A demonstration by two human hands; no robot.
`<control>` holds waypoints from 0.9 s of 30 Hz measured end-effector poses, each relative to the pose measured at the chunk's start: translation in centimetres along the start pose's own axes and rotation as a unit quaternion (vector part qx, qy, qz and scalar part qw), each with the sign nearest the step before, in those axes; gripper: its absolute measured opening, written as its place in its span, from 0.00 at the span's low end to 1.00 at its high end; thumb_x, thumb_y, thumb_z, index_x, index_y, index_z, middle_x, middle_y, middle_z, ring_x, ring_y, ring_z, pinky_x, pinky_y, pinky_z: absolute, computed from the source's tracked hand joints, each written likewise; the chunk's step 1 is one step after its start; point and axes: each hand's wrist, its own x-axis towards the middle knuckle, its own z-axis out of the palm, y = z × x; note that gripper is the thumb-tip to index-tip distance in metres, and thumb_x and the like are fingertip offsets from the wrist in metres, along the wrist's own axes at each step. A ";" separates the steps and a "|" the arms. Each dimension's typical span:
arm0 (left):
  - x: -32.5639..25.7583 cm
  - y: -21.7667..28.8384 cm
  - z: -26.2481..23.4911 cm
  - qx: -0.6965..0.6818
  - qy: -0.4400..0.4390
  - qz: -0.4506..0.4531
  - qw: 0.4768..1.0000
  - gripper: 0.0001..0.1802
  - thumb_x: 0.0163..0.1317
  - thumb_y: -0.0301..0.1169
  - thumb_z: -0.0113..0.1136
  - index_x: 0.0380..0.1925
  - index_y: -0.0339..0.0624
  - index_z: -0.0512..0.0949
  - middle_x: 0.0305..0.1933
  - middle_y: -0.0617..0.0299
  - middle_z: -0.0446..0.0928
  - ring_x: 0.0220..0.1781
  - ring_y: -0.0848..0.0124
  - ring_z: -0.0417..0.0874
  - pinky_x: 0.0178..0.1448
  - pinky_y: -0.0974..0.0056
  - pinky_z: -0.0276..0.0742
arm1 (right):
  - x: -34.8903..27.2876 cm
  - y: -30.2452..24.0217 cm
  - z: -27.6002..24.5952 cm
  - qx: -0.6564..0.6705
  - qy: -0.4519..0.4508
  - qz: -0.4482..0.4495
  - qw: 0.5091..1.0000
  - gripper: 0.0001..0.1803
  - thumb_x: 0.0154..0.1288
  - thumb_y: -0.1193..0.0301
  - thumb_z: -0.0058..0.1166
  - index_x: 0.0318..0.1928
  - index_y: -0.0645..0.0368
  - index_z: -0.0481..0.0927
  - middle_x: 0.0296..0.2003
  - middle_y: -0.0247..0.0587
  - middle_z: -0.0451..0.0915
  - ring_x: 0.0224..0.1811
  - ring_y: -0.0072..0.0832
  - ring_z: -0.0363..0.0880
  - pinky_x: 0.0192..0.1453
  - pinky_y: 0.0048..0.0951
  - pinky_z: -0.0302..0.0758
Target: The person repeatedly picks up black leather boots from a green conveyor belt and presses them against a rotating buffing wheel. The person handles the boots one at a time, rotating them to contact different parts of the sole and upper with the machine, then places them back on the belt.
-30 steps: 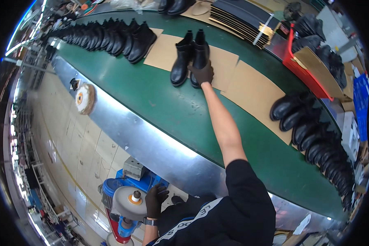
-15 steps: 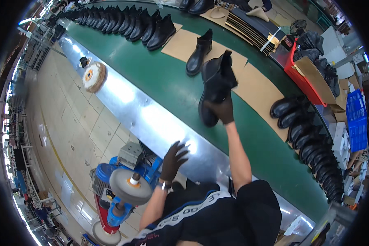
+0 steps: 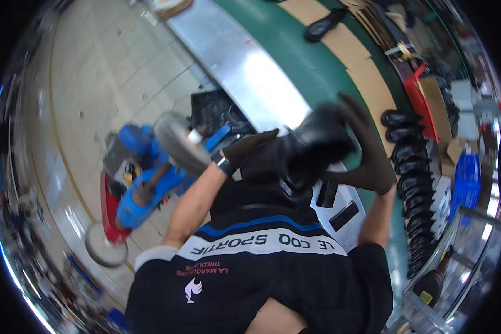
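Close in front of my chest is a black ankle boot (image 3: 323, 131), smeared by motion, tilted with its dark opening toward me. My right hand (image 3: 370, 158), in a dark brown glove, curves round its right side with thumb and fingers spread wide about it. From the left, my gloved left hand (image 3: 247, 149) lies along the boot, its fingers stretched and partly lost against the black leather. Past the hands, another black boot (image 3: 324, 25) lies on a brown cardboard sheet (image 3: 367, 78) on the green table (image 3: 312, 67).
A blue machine (image 3: 139, 203) with a grey buffing wheel (image 3: 178, 142) stands close by my left forearm. The metal table edge (image 3: 256, 67) runs diagonally ahead. A row of black boots (image 3: 414, 192) lines the right side. A dark phone (image 3: 344, 216) lies near my right forearm.
My right hand has brought the boot from above the table back to my chest. My left hand has come up against it. The view has tilted down toward my body.
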 end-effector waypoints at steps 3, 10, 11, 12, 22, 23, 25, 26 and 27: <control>-5.4 -3.6 -3.0 0.045 0.053 -0.053 0.996 0.25 0.72 0.45 0.50 0.55 0.34 0.74 0.56 0.56 0.78 0.54 0.74 0.80 0.62 0.69 0.74 | 1.7 -0.9 2.1 -0.009 -0.338 -0.061 0.939 0.54 0.34 0.72 0.70 0.69 0.49 0.64 0.64 0.51 0.66 0.67 0.49 0.64 0.68 0.44 0.64; -18.5 -12.3 -4.6 0.538 0.247 0.222 0.774 0.30 0.54 0.51 0.62 0.51 0.42 0.77 0.51 0.46 0.78 0.55 0.57 0.77 0.71 0.56 0.62 | -3.3 -2.1 12.8 0.271 -0.433 0.075 0.857 0.48 0.45 0.74 0.70 0.69 0.61 0.61 0.61 0.51 0.72 0.62 0.40 0.73 0.68 0.37 0.66; -19.1 -13.5 -4.8 0.575 0.263 0.257 0.731 0.32 0.56 0.53 0.58 0.54 0.40 0.74 0.54 0.45 0.77 0.58 0.57 0.75 0.73 0.54 0.59 | -5.1 -1.4 14.4 0.266 -0.425 0.085 0.861 0.49 0.45 0.71 0.72 0.69 0.61 0.62 0.62 0.50 0.71 0.62 0.39 0.72 0.68 0.36 0.65; -19.0 -14.5 -5.2 0.494 0.258 0.271 0.785 0.37 0.63 0.57 0.46 0.59 0.36 0.69 0.58 0.46 0.74 0.63 0.60 0.72 0.74 0.53 0.57 | -6.8 -0.7 15.8 0.262 -0.418 0.095 0.865 0.49 0.45 0.69 0.74 0.68 0.62 0.62 0.62 0.50 0.71 0.63 0.38 0.70 0.68 0.35 0.65; -13.8 -18.1 -7.6 -0.318 0.089 0.386 0.861 0.40 0.69 0.59 0.40 0.66 0.35 0.61 0.63 0.52 0.70 0.63 0.60 0.72 0.70 0.53 0.66 | -8.4 -4.9 18.8 0.207 -0.411 0.322 0.827 0.45 0.47 0.52 0.74 0.62 0.60 0.71 0.50 0.45 0.81 0.52 0.34 0.78 0.57 0.35 0.74; -13.6 -19.4 -8.7 -0.129 0.267 0.425 0.855 0.33 0.69 0.53 0.43 0.61 0.35 0.66 0.56 0.52 0.74 0.58 0.61 0.75 0.66 0.54 0.70 | -7.0 -5.7 18.3 0.157 -0.494 0.318 0.794 0.45 0.47 0.50 0.74 0.62 0.60 0.72 0.53 0.44 0.79 0.53 0.33 0.77 0.56 0.35 0.74; -14.0 -19.1 -10.8 -0.249 0.247 0.413 0.841 0.24 0.69 0.44 0.47 0.54 0.36 0.72 0.44 0.53 0.79 0.53 0.62 0.79 0.61 0.57 0.74 | -8.8 -2.7 18.5 0.346 -0.415 0.279 0.793 0.46 0.49 0.61 0.72 0.67 0.61 0.65 0.53 0.44 0.78 0.54 0.30 0.76 0.55 0.33 0.75; -14.6 -18.7 -10.6 -0.268 0.131 0.417 0.859 0.24 0.68 0.44 0.49 0.53 0.35 0.73 0.44 0.52 0.79 0.53 0.62 0.79 0.60 0.58 0.73 | -9.4 -1.5 18.2 0.476 -0.349 0.309 0.746 0.42 0.54 0.68 0.68 0.68 0.63 0.63 0.51 0.43 0.79 0.52 0.27 0.76 0.54 0.31 0.75; -14.5 -18.8 -10.7 -0.250 0.197 0.407 0.856 0.24 0.68 0.45 0.48 0.52 0.36 0.73 0.45 0.52 0.79 0.53 0.62 0.79 0.61 0.59 0.73 | -11.4 2.4 19.9 0.490 -0.263 0.331 0.762 0.31 0.61 0.71 0.60 0.65 0.63 0.68 0.48 0.42 0.81 0.50 0.25 0.78 0.53 0.28 0.76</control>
